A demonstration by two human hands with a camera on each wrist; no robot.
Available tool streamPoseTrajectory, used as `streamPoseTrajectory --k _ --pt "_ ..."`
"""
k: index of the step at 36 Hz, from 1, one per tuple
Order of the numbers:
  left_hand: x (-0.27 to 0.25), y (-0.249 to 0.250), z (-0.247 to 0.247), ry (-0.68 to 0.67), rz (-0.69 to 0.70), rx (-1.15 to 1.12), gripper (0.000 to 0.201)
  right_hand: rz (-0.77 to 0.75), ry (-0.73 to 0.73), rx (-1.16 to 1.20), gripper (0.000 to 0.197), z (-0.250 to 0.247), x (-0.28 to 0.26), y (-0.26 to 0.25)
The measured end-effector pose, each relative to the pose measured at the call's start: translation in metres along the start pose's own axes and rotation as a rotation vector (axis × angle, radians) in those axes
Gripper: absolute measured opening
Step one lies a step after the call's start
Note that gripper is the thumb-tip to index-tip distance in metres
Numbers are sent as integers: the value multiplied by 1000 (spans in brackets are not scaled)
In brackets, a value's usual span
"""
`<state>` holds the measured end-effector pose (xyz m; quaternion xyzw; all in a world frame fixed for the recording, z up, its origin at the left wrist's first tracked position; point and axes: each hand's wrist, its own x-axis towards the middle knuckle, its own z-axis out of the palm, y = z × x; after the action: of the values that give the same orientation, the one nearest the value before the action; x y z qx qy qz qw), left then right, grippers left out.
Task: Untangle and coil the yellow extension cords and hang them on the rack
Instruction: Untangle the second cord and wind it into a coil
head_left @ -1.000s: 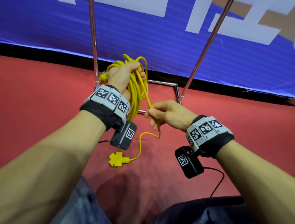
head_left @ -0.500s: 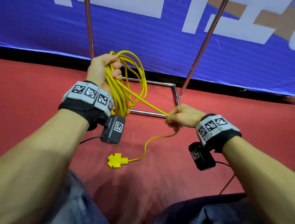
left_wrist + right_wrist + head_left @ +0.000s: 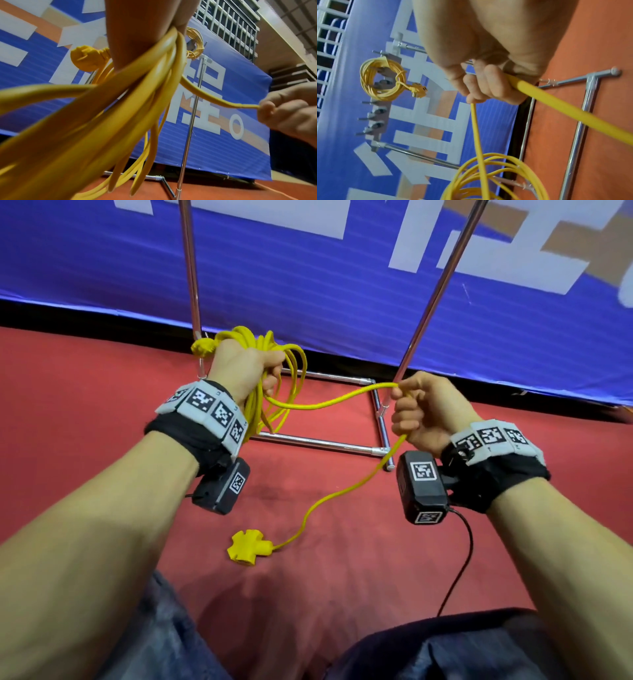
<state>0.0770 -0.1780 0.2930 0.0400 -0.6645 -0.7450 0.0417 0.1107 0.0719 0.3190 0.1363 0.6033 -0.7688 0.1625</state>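
Note:
My left hand (image 3: 245, 368) grips a bundle of yellow cord loops (image 3: 274, 405) that hang below it; the cord's plug (image 3: 202, 347) sticks out beside the knuckles. From the bundle one strand runs right to my right hand (image 3: 416, 412), which holds it in curled fingers (image 3: 481, 86). The strand drops from that hand to the red floor and ends in a yellow three-way socket (image 3: 249, 547). A second yellow cord (image 3: 382, 79), coiled, hangs on a hook of the rack (image 3: 376, 119) high up. In the left wrist view the loops (image 3: 120, 115) fill the frame.
The chrome rack's two uprights (image 3: 433, 299) rise in front of me and its base tubes (image 3: 322, 445) lie on the red carpet (image 3: 85, 405). A blue banner (image 3: 308, 285) stands behind. My knees are at the bottom edge. A black wrist-camera cable (image 3: 459, 570) hangs from my right wrist.
My right hand has moved up and to the right, drawing the strand out from the bundle. My left hand has turned and now shows its back, with the plug beside it.

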Motion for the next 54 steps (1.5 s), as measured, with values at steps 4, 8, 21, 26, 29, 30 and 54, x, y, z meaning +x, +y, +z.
streamPoseTrajectory --k 4,8,21,26,29,30,54 --pt "-4 -5 6 -19 46 141 33 -36 -107 305 30 8 -5 -2" --pt "-14 -4 14 -76 75 158 35 -137 -175 235 27 19 -6 1" --pt "-32 -6 46 -120 -117 -64 24 -381 -278 -600 25 58 -6 28" --pt "-31 2 43 -21 -77 -86 12 -223 -281 -732 35 51 -4 44" --pt "-22 7 33 56 -9 -192 22 -109 -348 -850 24 36 -2 59" --pt "-18 7 28 77 -10 -230 28 -102 -354 -844 24 33 -1 62" --pt "-10 12 22 61 -41 -275 26 -165 -291 -1163 26 18 13 85"
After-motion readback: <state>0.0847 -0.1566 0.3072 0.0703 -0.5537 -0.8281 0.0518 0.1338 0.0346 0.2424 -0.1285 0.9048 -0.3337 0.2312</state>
